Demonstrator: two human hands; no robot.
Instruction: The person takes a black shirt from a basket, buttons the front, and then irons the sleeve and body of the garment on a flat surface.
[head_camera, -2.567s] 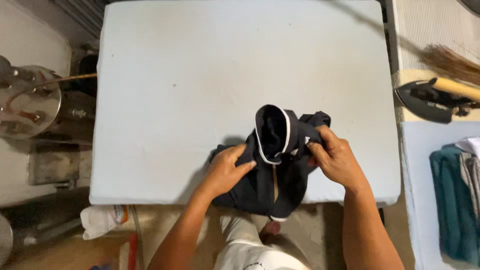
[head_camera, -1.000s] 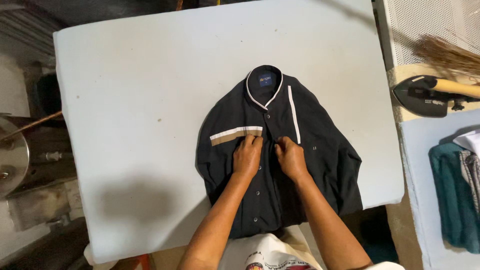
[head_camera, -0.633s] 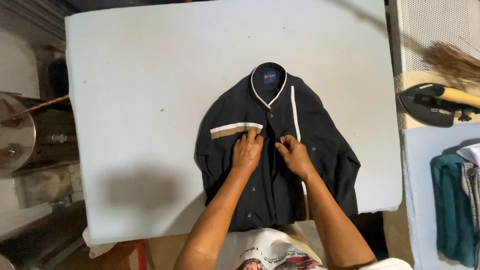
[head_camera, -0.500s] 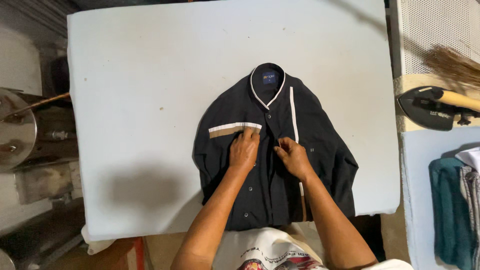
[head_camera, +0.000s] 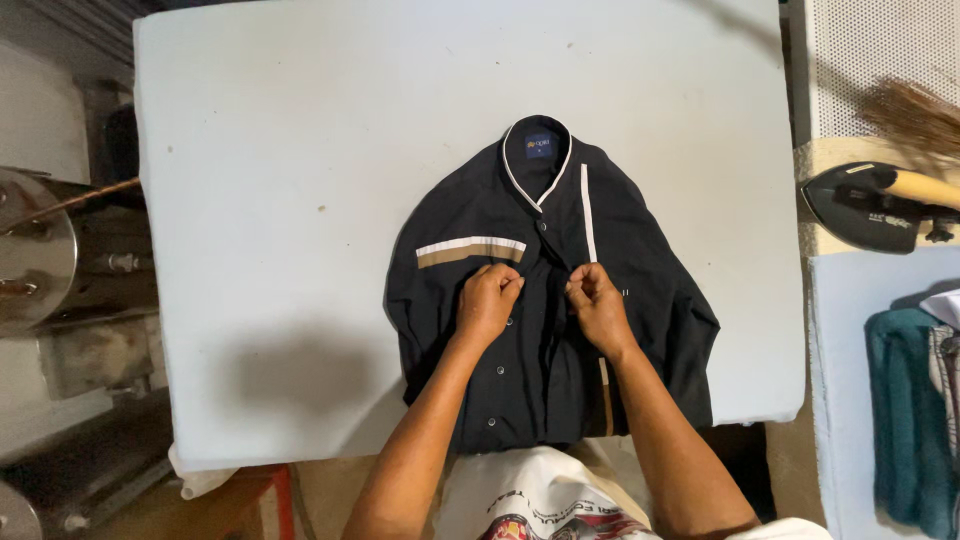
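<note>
Hands meet over the middle of the dark shirt (head_camera: 545, 300), which lies face up on the pale bench (head_camera: 300, 200) with its collar away from me and its hem hanging over the near edge. I read the shirt's long axis as running straight out from my body, and the button line follows it, so the work lies directly under my fingers rather than to either side. My left hand (head_camera: 487, 303) sits just left of that line, below the white and tan chest stripe (head_camera: 470, 250); my right hand (head_camera: 597, 305) sits just right of it, beside the thin white stripe (head_camera: 588, 212). Both are curled nearly closed, fingers (head_camera: 578, 290) pinching the two front edges of the cloth close together; neither hand is nearer than the other.

What the fingertips actually grip is hidden under the knuckles, so I cannot tell whether a button is between them. The hem and lower sleeves are cut off by the bench edge and my arms. To the right, a black iron (head_camera: 865, 205) rests well apart, with folded teal cloth (head_camera: 905, 410) below it.
</note>
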